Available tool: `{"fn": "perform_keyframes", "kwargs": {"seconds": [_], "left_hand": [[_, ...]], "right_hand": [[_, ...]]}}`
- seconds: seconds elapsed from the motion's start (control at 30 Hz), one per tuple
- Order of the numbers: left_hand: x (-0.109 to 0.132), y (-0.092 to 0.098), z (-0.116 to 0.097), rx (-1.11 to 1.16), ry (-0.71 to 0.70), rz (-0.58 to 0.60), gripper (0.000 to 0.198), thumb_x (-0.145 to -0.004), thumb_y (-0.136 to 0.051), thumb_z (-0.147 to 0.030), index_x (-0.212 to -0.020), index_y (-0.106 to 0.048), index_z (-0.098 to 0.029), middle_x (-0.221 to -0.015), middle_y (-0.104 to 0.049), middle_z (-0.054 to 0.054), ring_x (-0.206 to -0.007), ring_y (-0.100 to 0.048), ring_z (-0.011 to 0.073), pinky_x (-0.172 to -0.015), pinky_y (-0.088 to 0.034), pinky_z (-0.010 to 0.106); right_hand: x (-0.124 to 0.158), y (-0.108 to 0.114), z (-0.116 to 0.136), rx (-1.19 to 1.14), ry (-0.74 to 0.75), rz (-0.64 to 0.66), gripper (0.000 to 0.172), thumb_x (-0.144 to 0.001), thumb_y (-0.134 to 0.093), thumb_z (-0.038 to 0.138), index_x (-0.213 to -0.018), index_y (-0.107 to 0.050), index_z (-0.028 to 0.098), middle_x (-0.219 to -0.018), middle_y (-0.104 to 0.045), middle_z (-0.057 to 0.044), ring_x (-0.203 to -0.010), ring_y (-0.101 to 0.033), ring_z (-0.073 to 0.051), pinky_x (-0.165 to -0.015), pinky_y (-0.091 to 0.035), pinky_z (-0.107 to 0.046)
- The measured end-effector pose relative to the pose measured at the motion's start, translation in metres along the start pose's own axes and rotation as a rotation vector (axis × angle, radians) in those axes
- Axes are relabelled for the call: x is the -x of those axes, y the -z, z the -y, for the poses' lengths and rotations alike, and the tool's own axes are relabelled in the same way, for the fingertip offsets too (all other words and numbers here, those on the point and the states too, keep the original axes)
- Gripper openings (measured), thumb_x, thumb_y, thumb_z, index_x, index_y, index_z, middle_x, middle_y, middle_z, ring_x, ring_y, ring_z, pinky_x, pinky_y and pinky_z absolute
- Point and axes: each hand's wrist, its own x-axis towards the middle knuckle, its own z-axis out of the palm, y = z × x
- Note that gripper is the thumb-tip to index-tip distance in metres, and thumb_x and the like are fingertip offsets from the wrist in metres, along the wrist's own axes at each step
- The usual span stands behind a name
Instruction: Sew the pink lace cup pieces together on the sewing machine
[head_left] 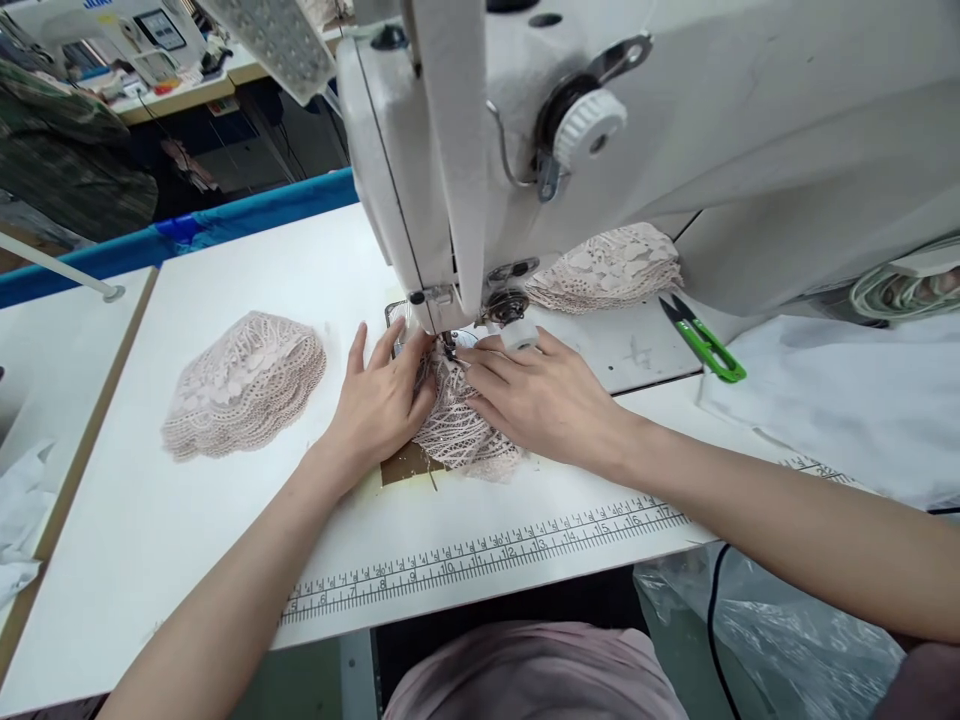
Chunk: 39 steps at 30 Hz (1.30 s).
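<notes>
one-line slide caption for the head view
The left hand and right hand press pink lace flat at the sewing machine.

Hands: two, a left hand point(382, 400) and a right hand point(540, 395), both one person's.
Pink lace: three lots, the lace under the hands point(469, 435), a left heap point(244, 385) and a back heap point(607, 268).
Sewing machines: two, the near machine point(675, 150) and a far machine point(120, 35).
Snips: one pair, green-handled snips point(705, 342).
Printed ruler point(487, 555): one, along the table point(225, 270) edge.
White cloth point(847, 400): one, at the right.

Green snips point(703, 340) — lace pile point(244, 385) leftward
</notes>
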Motion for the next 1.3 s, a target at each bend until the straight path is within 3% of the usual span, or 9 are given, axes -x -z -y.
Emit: {"fn": "perform_keyframes", "kwargs": {"seconds": [0.2,0.33,0.43,0.57,0.67,0.77,0.97,1.2,1.3], "left_hand": [[0.006,0.005,-0.004,-0.094,-0.056,-0.112,0.041,-0.096,-0.040,-0.025,-0.136,-0.045,-0.017,-0.126,-0.065,0.007,-0.138,-0.038,0.0316,-0.116,-0.016,0.064],[0.015,0.016,-0.009,-0.123,-0.178,-0.229,0.026,-0.093,-0.052,-0.026,-0.117,-0.062,-0.023,-0.117,-0.070,0.004,-0.125,-0.054,0.0300,-0.117,-0.021,0.062],[0.017,0.020,-0.012,-0.089,-0.250,-0.315,0.014,-0.090,-0.058,-0.026,-0.099,-0.068,-0.023,-0.105,-0.074,0.002,-0.115,-0.061,0.0255,-0.115,-0.031,0.055],[0.012,0.018,-0.012,-0.003,-0.240,-0.251,0.022,-0.094,-0.050,-0.020,-0.108,-0.066,-0.022,-0.107,-0.073,0.002,-0.107,-0.064,0.0197,-0.111,-0.038,0.048],[0.011,0.015,-0.010,0.023,-0.215,-0.210,0.028,-0.096,-0.043,-0.017,-0.115,-0.064,-0.021,-0.107,-0.072,0.003,-0.105,-0.063,0.0190,-0.112,-0.036,0.049],[0.013,0.013,-0.009,0.054,-0.209,-0.191,0.032,-0.096,-0.040,-0.014,-0.117,-0.063,-0.018,-0.106,-0.070,0.005,-0.104,-0.061,0.0194,-0.113,-0.035,0.049],[0.017,0.009,-0.011,0.072,-0.246,-0.152,0.043,-0.092,-0.037,-0.007,-0.123,-0.062,-0.023,-0.113,-0.065,0.006,-0.111,-0.056,0.0220,-0.113,-0.034,0.052],[0.020,0.007,-0.018,-0.076,-0.317,-0.214,0.036,-0.091,-0.046,-0.009,-0.122,-0.062,-0.019,-0.124,-0.066,0.007,-0.115,-0.056,0.0263,-0.102,-0.044,0.050],[0.022,0.009,-0.021,-0.133,-0.314,-0.200,0.036,-0.091,-0.046,-0.010,-0.124,-0.061,-0.017,-0.125,-0.066,0.007,-0.118,-0.056,0.0271,-0.099,-0.044,0.050]], "right_hand": [[0.001,0.002,0.000,0.013,0.009,-0.033,0.018,-0.094,-0.049,0.017,-0.099,-0.066,0.011,-0.106,-0.072,-0.009,-0.091,-0.063,-0.021,-0.096,-0.040,-0.038],[0.002,0.007,-0.008,0.038,0.038,-0.007,0.026,-0.086,-0.048,0.003,-0.100,-0.067,0.014,-0.092,-0.074,-0.005,-0.087,-0.062,-0.020,-0.101,-0.038,-0.040],[0.002,0.011,-0.012,0.108,0.043,-0.037,0.032,-0.084,-0.044,-0.003,-0.086,-0.070,0.016,-0.093,-0.074,-0.005,-0.091,-0.061,-0.022,-0.103,-0.037,-0.043],[0.002,0.013,-0.005,-0.018,0.062,-0.092,0.033,-0.087,-0.043,-0.002,-0.091,-0.070,0.016,-0.100,-0.073,-0.005,-0.089,-0.062,-0.019,-0.086,-0.046,-0.035],[0.003,0.013,0.001,-0.098,0.004,0.005,0.024,-0.090,-0.047,0.008,-0.098,-0.069,0.013,-0.095,-0.072,-0.008,-0.084,-0.064,-0.020,-0.072,-0.047,-0.033],[0.004,0.012,-0.001,0.015,-0.070,0.055,0.021,-0.086,-0.050,0.004,-0.093,-0.069,0.011,-0.096,-0.071,-0.011,-0.084,-0.064,-0.023,-0.067,-0.046,-0.033],[0.002,0.006,-0.012,-0.010,-0.049,0.047,0.036,-0.082,-0.047,-0.005,-0.112,-0.063,0.007,-0.111,-0.068,-0.015,-0.102,-0.061,-0.027,-0.077,-0.049,-0.035],[-0.003,-0.010,-0.009,-0.112,-0.118,0.048,0.031,-0.098,-0.045,0.024,-0.119,-0.062,0.009,-0.123,-0.065,-0.012,-0.112,-0.057,-0.026,-0.089,-0.048,-0.040],[-0.002,-0.012,-0.010,-0.091,-0.110,0.040,0.033,-0.098,-0.045,0.024,-0.122,-0.061,0.009,-0.124,-0.065,-0.011,-0.118,-0.054,-0.027,-0.095,-0.044,-0.041]]}}
